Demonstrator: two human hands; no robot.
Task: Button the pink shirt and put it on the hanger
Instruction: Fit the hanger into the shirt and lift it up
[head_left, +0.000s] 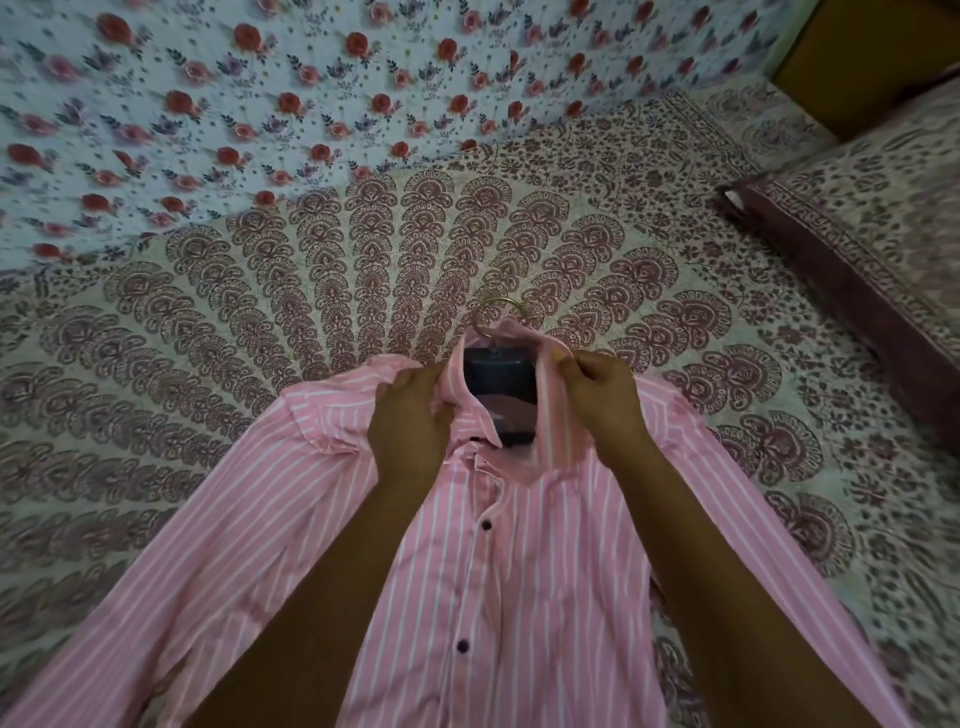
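With the left hand and right hand each pinching the collar of the pink shirt, draw the sides evenly outward over the hanger between them.

Pink shirt: thin woven cloth, matt, white stripes, lightly creased at the shoulders. Buttons: dark, small, smooth, material unclear. Hanger: dark body, looks like plastic, smooth with a faint sheen. Its hook: gold-toned metal, shiny. Bedsheet: printed cloth, matt, maroon pattern on cream, flat weave. Floral sheet: light printed cloth, matt, red roses on pale blue. Pillow: same kind of printed cloth, maroon border, matt. Panel, top right: yellow-brown, smooth, flat, probably wood.
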